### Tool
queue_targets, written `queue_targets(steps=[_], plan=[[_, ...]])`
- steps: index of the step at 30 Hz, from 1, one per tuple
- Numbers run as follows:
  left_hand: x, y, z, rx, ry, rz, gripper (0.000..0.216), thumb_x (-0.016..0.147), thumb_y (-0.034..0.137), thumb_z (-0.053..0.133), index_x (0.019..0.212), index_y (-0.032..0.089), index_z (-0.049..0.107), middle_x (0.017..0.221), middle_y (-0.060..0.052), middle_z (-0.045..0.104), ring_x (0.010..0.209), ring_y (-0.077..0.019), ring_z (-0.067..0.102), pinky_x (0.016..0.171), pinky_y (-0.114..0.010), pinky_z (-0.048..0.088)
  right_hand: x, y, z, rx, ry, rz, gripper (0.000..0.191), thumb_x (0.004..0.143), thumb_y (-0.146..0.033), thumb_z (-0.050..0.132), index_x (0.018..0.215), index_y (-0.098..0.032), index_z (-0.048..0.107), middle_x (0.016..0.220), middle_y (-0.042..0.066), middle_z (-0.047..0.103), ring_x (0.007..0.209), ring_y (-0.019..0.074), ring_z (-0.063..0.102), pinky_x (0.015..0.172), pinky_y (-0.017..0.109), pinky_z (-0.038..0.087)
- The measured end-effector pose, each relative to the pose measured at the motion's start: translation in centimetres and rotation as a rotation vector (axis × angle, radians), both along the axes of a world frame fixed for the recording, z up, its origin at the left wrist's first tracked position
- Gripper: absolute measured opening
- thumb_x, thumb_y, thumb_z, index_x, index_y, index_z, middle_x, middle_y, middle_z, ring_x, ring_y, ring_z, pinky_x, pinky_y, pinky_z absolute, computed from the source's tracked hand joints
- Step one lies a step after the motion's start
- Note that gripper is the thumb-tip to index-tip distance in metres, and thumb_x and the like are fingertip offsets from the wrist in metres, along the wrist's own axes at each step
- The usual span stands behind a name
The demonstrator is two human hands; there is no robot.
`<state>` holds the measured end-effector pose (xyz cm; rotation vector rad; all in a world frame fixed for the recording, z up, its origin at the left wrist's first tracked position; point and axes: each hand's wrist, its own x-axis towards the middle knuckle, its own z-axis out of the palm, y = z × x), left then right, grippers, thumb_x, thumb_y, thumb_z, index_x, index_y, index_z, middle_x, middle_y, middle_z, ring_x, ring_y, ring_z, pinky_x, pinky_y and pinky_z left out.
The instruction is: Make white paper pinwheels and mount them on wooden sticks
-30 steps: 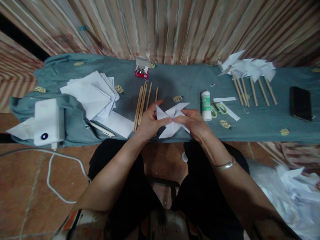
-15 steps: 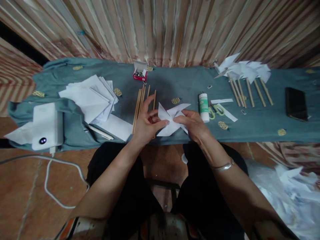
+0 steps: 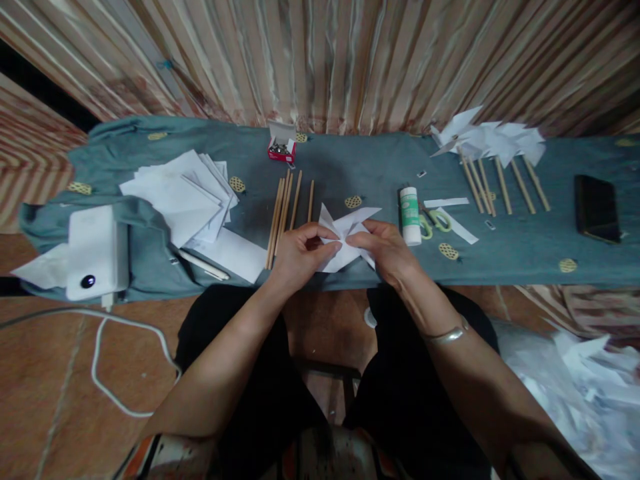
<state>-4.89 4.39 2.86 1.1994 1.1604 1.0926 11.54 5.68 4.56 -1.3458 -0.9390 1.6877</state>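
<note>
A white paper pinwheel (image 3: 350,225) with folded points is held between my two hands, just above the near edge of the table. My left hand (image 3: 303,253) pinches it near its centre from the left, thumb and index finger closed. From the right, my right hand (image 3: 391,250) grips it, the thumb pressed close to the middle. Several wooden sticks (image 3: 284,212) lie just beyond my left hand. Beside my right hand are a green and white glue stick (image 3: 410,217) and green-handled scissors (image 3: 434,222).
A red box of metal pins (image 3: 282,148) stands open at the back. To the left lie stacked paper sheets (image 3: 175,190), a pen (image 3: 203,264) and a white device (image 3: 95,253) with a cable. Finished pinwheels (image 3: 490,141) on sticks and a phone (image 3: 597,208) lie right.
My left hand's fingers, spread before, have closed into a pinch near the pinwheel's centre. The right hand keeps its grip. The whole view has shifted slightly.
</note>
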Motion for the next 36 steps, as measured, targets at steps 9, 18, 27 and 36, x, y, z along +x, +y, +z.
queue_targets(steps=[9,18,27,36], plan=[[0.41,0.02,0.21,-0.166,-0.172,0.024,0.021,0.059,0.031,0.08,0.069,0.016,0.07,0.062,0.001,0.065,0.055,-0.0092,0.053,0.053,-0.022,0.04,-0.14,-0.11,0.47,0.026,-0.006,0.02,0.017,0.055,-0.027,0.073,0.069,-0.018,0.071,0.062,-0.003,0.068,0.058,0.0136,0.057,0.061,0.028,0.044],[0.39,0.21,-0.09,-0.163,-0.181,0.026,0.022,0.058,0.032,0.082,0.068,0.016,0.07,0.063,0.001,0.066,0.056,-0.0093,0.054,0.054,-0.022,0.042,-0.01,-0.11,0.47,0.029,-0.03,0.045,0.016,0.056,-0.029,0.074,0.067,-0.019,0.068,0.062,-0.003,0.066,0.056,0.0134,0.057,0.058,0.027,0.042],[0.33,0.19,0.05,-0.155,-0.14,0.05,0.02,0.058,0.031,0.082,0.066,0.016,0.07,0.062,0.0,0.066,0.056,-0.0098,0.054,0.055,-0.023,0.042,0.02,-0.02,0.37,0.032,0.002,0.048,0.021,0.053,-0.029,0.079,0.069,-0.019,0.071,0.066,-0.003,0.069,0.059,0.0127,0.058,0.062,0.027,0.044],[0.18,0.26,-0.03,-0.112,-0.058,0.025,0.017,0.061,0.029,0.079,0.064,0.016,0.069,0.063,0.0,0.066,0.057,-0.011,0.055,0.057,-0.024,0.043,0.19,0.03,-0.37,0.076,-0.067,0.082,0.021,0.055,-0.033,0.079,0.067,-0.019,0.069,0.062,-0.003,0.066,0.059,0.0133,0.057,0.059,0.026,0.043]])
